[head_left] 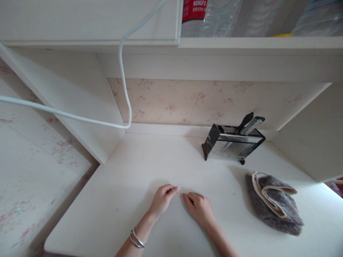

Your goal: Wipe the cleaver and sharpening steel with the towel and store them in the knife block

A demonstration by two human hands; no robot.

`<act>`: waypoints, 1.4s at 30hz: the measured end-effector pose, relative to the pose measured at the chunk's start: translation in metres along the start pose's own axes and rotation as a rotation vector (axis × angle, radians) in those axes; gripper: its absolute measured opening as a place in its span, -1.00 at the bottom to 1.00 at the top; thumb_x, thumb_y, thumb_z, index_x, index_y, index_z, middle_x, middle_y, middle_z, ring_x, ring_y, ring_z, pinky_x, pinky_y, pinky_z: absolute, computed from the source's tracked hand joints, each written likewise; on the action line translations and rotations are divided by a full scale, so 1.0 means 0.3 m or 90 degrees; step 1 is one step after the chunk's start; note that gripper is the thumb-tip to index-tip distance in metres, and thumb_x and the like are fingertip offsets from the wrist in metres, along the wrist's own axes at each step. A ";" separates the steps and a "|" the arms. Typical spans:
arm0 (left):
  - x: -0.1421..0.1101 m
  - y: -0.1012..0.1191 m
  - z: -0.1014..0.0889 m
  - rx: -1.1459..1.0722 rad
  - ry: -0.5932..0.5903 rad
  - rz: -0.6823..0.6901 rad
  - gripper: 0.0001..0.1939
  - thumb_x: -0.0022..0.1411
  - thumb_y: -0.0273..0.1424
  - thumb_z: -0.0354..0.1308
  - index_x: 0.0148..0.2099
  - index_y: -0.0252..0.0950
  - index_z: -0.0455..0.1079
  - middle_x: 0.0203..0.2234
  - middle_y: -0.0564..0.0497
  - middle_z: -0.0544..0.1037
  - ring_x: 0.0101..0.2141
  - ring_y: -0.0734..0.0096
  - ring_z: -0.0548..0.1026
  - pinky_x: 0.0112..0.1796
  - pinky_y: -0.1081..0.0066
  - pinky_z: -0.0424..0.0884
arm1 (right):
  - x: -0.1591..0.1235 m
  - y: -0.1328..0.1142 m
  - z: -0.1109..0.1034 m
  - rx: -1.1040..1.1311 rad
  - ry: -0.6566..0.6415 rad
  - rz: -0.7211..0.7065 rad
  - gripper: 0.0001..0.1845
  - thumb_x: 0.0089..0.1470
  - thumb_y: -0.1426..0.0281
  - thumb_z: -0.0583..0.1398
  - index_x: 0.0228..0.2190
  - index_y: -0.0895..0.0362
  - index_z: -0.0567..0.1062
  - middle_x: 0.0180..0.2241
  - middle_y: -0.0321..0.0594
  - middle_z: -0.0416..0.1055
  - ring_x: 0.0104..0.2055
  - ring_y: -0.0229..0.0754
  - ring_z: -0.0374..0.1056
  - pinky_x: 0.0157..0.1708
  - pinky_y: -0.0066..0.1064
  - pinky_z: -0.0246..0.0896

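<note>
My left hand [163,199] rests on the white desk [128,178] near its front middle, fingers curled in loosely, with silver bangles on the wrist. My right hand [198,207] lies just beside it, fingers bent under and fingertips almost touching the left ones. Neither hand shows anything in it. A folded grey and cream cloth [273,201] lies to the right of my right hand, apart from it.
A black and chrome holder [232,144] with a black-handled tool stands at the back right by the floral wall. A white cable [125,82] hangs down at the left. Plastic bottles [211,16] stand on the shelf above. The desk edge drops off at the left.
</note>
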State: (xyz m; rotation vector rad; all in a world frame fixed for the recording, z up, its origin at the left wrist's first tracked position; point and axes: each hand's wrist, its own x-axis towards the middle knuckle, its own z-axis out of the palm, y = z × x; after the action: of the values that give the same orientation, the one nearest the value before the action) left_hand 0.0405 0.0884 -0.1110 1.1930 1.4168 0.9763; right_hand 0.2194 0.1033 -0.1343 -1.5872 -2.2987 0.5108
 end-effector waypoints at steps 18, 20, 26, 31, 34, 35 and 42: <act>0.005 -0.013 0.004 0.001 -0.007 0.013 -0.55 0.22 -0.05 0.07 -0.39 -0.36 0.45 -0.59 0.10 0.32 -0.48 0.48 0.21 -0.42 0.46 0.10 | 0.001 0.011 0.012 0.010 -0.005 0.004 -0.45 0.28 0.11 -0.11 -0.58 0.12 0.38 -0.55 -0.31 0.41 -0.50 -0.34 0.30 -0.47 -0.45 -0.21; 0.005 -0.011 0.003 0.001 -0.007 0.015 -0.55 0.22 -0.05 0.07 -0.39 -0.36 0.45 -0.59 0.10 0.32 -0.48 0.48 0.22 -0.42 0.46 0.10 | 0.001 0.011 0.013 0.008 -0.003 0.004 -0.45 0.28 0.12 -0.11 -0.58 0.12 0.38 -0.55 -0.31 0.41 -0.49 -0.34 0.30 -0.47 -0.45 -0.21; 0.003 -0.005 0.003 0.005 -0.004 0.012 -0.56 0.21 -0.05 0.07 -0.39 -0.36 0.44 -0.60 0.11 0.29 -0.50 0.48 0.20 -0.44 0.46 0.09 | 0.000 0.011 0.013 0.005 -0.002 0.009 -0.46 0.28 0.13 -0.10 -0.57 0.12 0.39 -0.54 -0.31 0.42 -0.49 -0.33 0.32 -0.47 -0.44 -0.20; -0.001 -0.002 0.003 0.006 -0.003 0.014 -0.57 0.22 -0.06 0.07 -0.40 -0.35 0.44 -0.60 0.11 0.29 -0.50 0.49 0.19 -0.43 0.46 0.09 | -0.001 0.010 0.009 0.000 0.001 0.005 -0.47 0.28 0.14 -0.09 -0.58 0.12 0.39 -0.55 -0.31 0.42 -0.50 -0.33 0.31 -0.47 -0.45 -0.20; -0.001 -0.004 0.004 0.006 -0.007 0.016 -0.57 0.22 -0.06 0.07 -0.39 -0.35 0.45 -0.60 0.11 0.30 -0.50 0.49 0.19 -0.43 0.46 0.09 | 0.000 0.007 0.007 0.000 0.005 0.003 -0.48 0.28 0.15 -0.09 -0.58 0.12 0.40 -0.55 -0.31 0.42 -0.50 -0.33 0.31 -0.47 -0.45 -0.19; 0.000 -0.004 0.004 0.006 -0.007 0.016 -0.57 0.21 -0.06 0.07 -0.39 -0.35 0.45 -0.60 0.11 0.30 -0.49 0.48 0.20 -0.43 0.46 0.10 | 0.000 0.006 0.007 0.000 0.006 0.002 -0.48 0.28 0.15 -0.09 -0.58 0.12 0.40 -0.55 -0.31 0.42 -0.50 -0.33 0.30 -0.47 -0.45 -0.19; 0.000 -0.004 0.004 0.007 -0.006 0.016 -0.57 0.21 -0.05 0.07 -0.40 -0.35 0.44 -0.60 0.12 0.29 -0.50 0.48 0.19 -0.43 0.46 0.10 | 0.001 0.005 0.005 0.002 0.006 0.003 -0.48 0.27 0.16 -0.08 -0.58 0.12 0.40 -0.55 -0.31 0.43 -0.51 -0.34 0.30 -0.47 -0.45 -0.19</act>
State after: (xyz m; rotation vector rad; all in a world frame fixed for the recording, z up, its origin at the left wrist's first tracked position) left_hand 0.0416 0.0882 -0.1122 1.2250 1.4032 0.9804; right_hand 0.2197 0.1040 -0.1363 -1.5901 -2.2873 0.5063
